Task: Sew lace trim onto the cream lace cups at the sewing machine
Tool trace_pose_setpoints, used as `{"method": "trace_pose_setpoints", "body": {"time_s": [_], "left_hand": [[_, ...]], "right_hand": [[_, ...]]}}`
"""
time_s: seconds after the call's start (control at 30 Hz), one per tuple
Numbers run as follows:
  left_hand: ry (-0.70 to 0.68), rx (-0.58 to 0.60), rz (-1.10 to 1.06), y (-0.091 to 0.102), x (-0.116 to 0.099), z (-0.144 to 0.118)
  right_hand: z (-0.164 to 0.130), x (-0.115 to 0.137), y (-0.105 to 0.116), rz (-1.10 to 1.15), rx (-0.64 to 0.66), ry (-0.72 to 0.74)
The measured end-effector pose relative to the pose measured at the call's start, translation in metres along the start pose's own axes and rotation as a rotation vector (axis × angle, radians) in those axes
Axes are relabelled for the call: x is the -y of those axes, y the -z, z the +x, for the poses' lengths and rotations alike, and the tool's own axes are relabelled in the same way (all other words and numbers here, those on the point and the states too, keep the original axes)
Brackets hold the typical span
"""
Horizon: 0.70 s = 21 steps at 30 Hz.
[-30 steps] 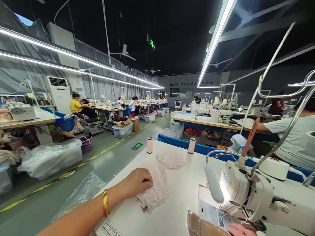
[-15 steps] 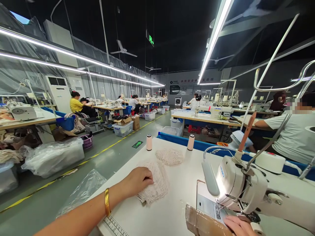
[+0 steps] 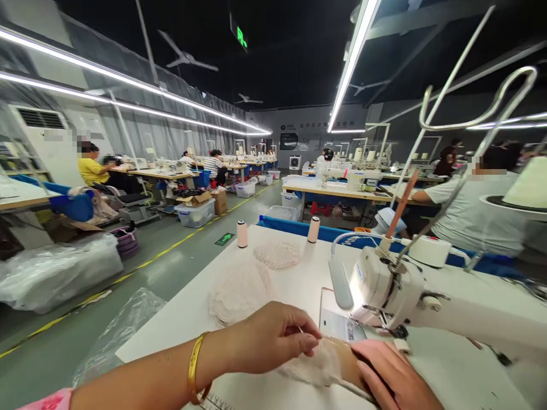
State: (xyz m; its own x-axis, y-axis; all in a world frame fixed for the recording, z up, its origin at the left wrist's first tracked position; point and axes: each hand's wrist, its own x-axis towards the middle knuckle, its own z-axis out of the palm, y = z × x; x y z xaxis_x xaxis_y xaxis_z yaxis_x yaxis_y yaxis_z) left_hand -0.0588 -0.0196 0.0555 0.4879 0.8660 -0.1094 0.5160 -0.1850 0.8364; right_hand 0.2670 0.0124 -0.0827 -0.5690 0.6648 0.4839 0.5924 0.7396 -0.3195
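Now feeding: left hand (image 3: pixel 273 336) pinching pale pink lace piece (image 3: pixel 314 364), right hand (image 3: pixel 395 378) flat on it, needs sliding under white sewing machine (image 3: pixel 384 285) presser foot.

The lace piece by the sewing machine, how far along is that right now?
In hand: the left hand pinches a lace piece and the right hand presses it flat before the sewing machine. It is not yet under the needle. Left: two lace stacks wait on the table. Finished pieces cannot be told apart.
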Motion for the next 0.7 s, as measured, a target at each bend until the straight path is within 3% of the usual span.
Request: {"method": "trace_pose_setpoints", "body": {"time_s": [0.1, 0.2, 0.3, 0.43, 0.5, 0.57, 0.7], "left_hand": [[-0.127, -0.071, 0.242, -0.01, -0.001, 0.025], [-0.092, -0.019, 0.447, -0.012, 0.014, 0.054], [-0.037, 0.027, 0.501, -0.018, 0.025, 0.077], [-0.077, 0.03, 0.464, -0.031, 0.021, 0.087], [-0.062, 0.052, 0.333, -0.036, 0.013, 0.084], [-0.004, 0.12, 0.073, -0.039, 0.003, 0.077], [0.136, 0.367, -0.552, -0.038, -0.013, 0.061]], "right_hand": [[0.01, 0.032, 0.016, 0.11, -0.011, -0.188], [0.016, 0.042, 0.02, 0.145, 0.033, -0.271], [0.013, 0.04, 0.014, 0.106, 0.065, -0.271], [0.01, 0.04, 0.008, 0.129, 0.052, -0.266], [0.013, 0.045, 0.013, 0.223, 0.054, -0.313], [0.018, 0.051, 0.024, 0.401, 0.091, -0.406], [0.027, 0.06, 0.049, 1.041, 0.229, -0.519]]}}
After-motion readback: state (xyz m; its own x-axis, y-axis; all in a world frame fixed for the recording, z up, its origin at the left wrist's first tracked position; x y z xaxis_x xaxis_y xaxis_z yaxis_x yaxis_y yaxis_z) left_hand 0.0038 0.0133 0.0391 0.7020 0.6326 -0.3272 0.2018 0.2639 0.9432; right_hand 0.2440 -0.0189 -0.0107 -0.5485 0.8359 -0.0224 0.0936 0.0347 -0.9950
